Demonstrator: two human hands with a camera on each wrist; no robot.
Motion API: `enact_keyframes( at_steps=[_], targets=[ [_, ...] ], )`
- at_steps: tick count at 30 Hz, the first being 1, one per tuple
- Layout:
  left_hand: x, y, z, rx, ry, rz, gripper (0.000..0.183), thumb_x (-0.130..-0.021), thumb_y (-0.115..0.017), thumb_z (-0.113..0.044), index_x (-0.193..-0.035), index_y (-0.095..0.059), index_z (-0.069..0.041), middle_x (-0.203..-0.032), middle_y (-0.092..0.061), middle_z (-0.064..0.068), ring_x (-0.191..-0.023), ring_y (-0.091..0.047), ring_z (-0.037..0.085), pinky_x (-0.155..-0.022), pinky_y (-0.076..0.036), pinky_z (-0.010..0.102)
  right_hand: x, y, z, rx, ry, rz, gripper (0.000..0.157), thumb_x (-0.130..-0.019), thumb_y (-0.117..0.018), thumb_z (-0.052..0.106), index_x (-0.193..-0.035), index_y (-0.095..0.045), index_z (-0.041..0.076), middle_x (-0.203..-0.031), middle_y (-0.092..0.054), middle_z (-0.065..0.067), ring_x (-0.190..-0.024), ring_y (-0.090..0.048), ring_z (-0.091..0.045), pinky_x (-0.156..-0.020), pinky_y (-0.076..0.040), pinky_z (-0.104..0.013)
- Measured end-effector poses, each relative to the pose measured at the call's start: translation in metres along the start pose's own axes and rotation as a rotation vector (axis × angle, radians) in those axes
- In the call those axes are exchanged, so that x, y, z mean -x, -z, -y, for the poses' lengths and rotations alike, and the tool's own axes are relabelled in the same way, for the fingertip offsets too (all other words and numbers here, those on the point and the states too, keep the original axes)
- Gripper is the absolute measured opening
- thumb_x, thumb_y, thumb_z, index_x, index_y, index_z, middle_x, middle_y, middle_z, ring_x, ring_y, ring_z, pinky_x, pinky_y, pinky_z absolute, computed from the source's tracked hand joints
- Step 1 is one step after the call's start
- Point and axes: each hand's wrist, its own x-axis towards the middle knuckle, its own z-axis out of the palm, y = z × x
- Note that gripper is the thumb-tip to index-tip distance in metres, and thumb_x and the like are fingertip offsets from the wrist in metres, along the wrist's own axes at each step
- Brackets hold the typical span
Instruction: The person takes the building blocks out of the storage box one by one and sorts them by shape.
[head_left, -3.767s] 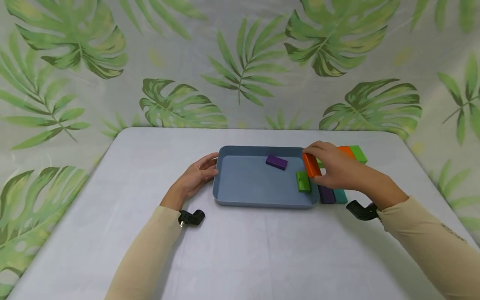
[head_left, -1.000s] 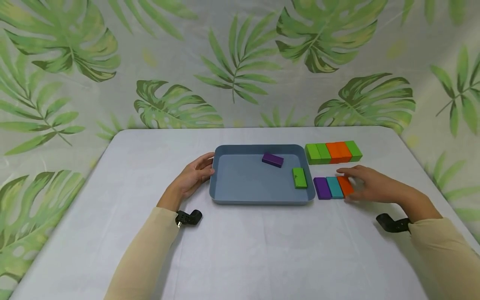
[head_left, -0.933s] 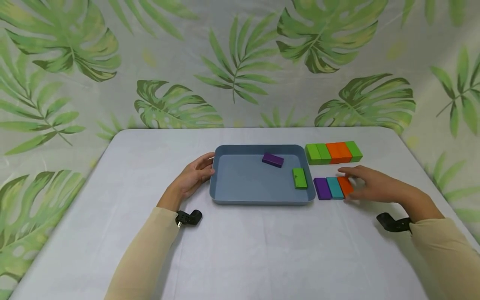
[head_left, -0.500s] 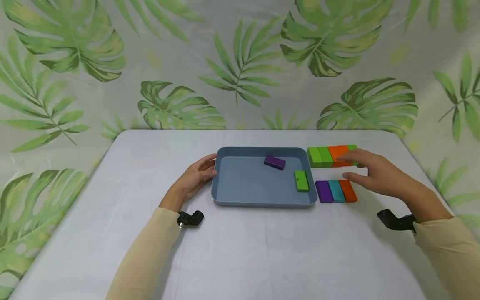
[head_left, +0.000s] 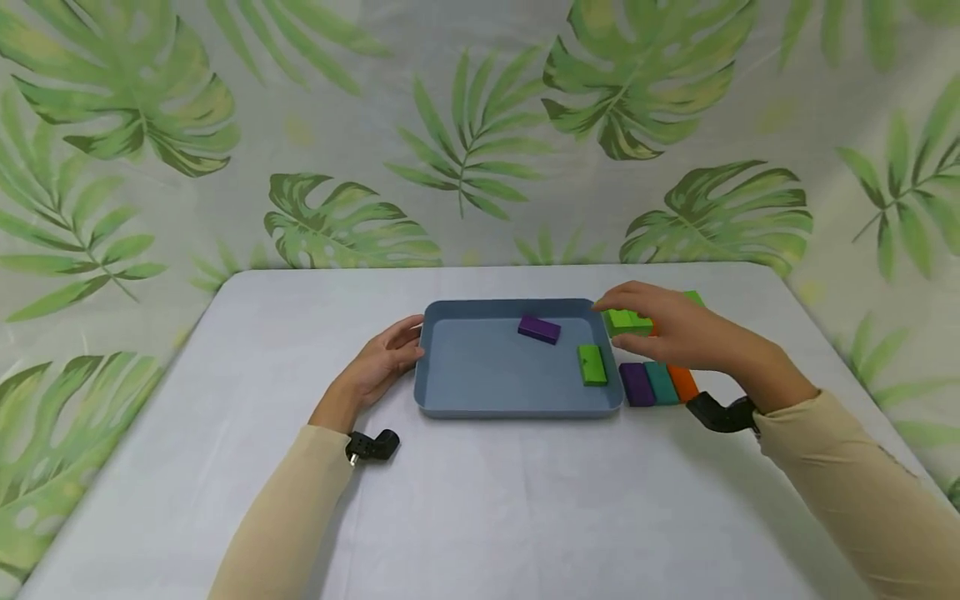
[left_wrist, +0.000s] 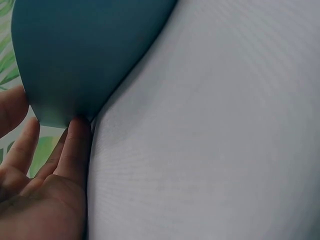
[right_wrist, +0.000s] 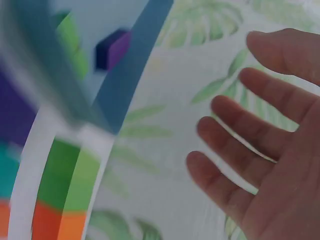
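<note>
A blue-grey tray (head_left: 495,414) lies on the table. My left hand (head_left: 378,367) rests its extended fingers (left_wrist: 75,150) against the tray's left outer wall. Inside the tray are a purple block (head_left: 538,329) and a green block (head_left: 592,365). My right hand (head_left: 675,329) hovers at the tray's right end with nothing in it, fingers spread (right_wrist: 240,145). It partly covers a row of green blocks (head_left: 628,321) and orange ones. Nearer to me, beside the tray, stand a purple block (head_left: 637,384), a teal block (head_left: 662,383) and an orange block (head_left: 682,382) side by side.
A white cloth (head_left: 480,500) covers the table. Behind it hangs a leaf-patterned curtain (head_left: 465,150). A black wrist camera (head_left: 723,412) sits on the right wrist, another wrist camera (head_left: 373,446) on the left.
The orange block the right hand held over the tray's right rim now lies beside the teal one, released. The right hand has since lifted and moved left to the tray. The left hand stays.
</note>
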Motion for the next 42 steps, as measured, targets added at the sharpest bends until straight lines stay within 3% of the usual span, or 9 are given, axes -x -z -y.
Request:
enact_keyframes(
  at_steps=[11,17,22,29,38,42],
  targets=[
    [0.0,-0.001,0.001,-0.008,-0.003,0.021,0.069,-0.099,-0.051,-0.001,-0.16,-0.019,-0.012,-0.167,-0.017,0.015,-0.154,-0.02,0.03,-0.124,-0.021,0.048,-0.065,-0.031,0.013,0.06,0.0,0.186,0.043,-0.095,-0.065,0.017,-0.136,-0.058,0.006,-0.137,-0.058,-0.015,-0.128,-0.053,-0.033,-0.111,-0.042,-0.053],
    [0.002,0.0,0.002,-0.003,-0.007,0.012,0.069,-0.099,-0.051,0.0,-0.159,-0.02,-0.012,-0.166,-0.017,0.015,-0.154,-0.021,0.03,-0.123,-0.024,0.045,-0.095,-0.051,0.017,0.175,-0.058,0.287,0.05,-0.094,-0.064,0.019,-0.141,-0.053,0.006,-0.142,-0.051,-0.02,-0.122,-0.055,-0.033,-0.105,-0.047,-0.048],
    [0.002,0.0,0.003,-0.012,-0.002,0.015,0.069,-0.099,-0.05,0.0,-0.159,-0.02,-0.012,-0.166,-0.018,0.015,-0.153,-0.022,0.03,-0.12,-0.028,0.04,-0.1,-0.058,0.018,0.199,-0.12,0.305,0.055,-0.094,-0.065,0.019,-0.145,-0.049,0.007,-0.145,-0.048,-0.02,-0.122,-0.054,-0.031,-0.103,-0.049,-0.047],
    [0.001,-0.001,0.001,-0.011,-0.004,0.024,0.069,-0.099,-0.05,0.001,-0.159,-0.02,-0.011,-0.166,-0.017,0.016,-0.154,-0.02,0.031,-0.124,-0.023,0.046,-0.1,-0.062,0.014,0.244,-0.152,0.272,0.054,-0.092,-0.067,0.014,-0.143,-0.051,0.009,-0.14,-0.053,-0.018,-0.12,-0.055,-0.031,-0.1,-0.05,-0.047],
    [0.001,-0.001,0.001,-0.019,0.002,0.012,0.068,-0.099,-0.051,-0.001,-0.159,-0.021,-0.013,-0.166,-0.017,0.015,-0.153,-0.022,0.03,-0.123,-0.025,0.045,-0.111,-0.073,0.002,0.278,-0.126,0.263,0.044,-0.091,-0.063,0.002,-0.133,-0.062,0.012,-0.126,-0.061,-0.015,-0.113,-0.06,-0.03,-0.099,-0.052,-0.045],
    [0.002,-0.002,0.001,-0.017,0.009,0.0,0.069,-0.098,-0.052,-0.001,-0.159,-0.023,-0.014,-0.166,-0.02,0.013,-0.153,-0.024,0.028,-0.121,-0.028,0.042,-0.114,-0.078,0.001,0.26,-0.117,0.297,0.046,-0.09,-0.061,-0.003,-0.134,-0.062,0.01,-0.129,-0.062,-0.016,-0.118,-0.06,-0.03,-0.102,-0.05,-0.045]
  ],
)
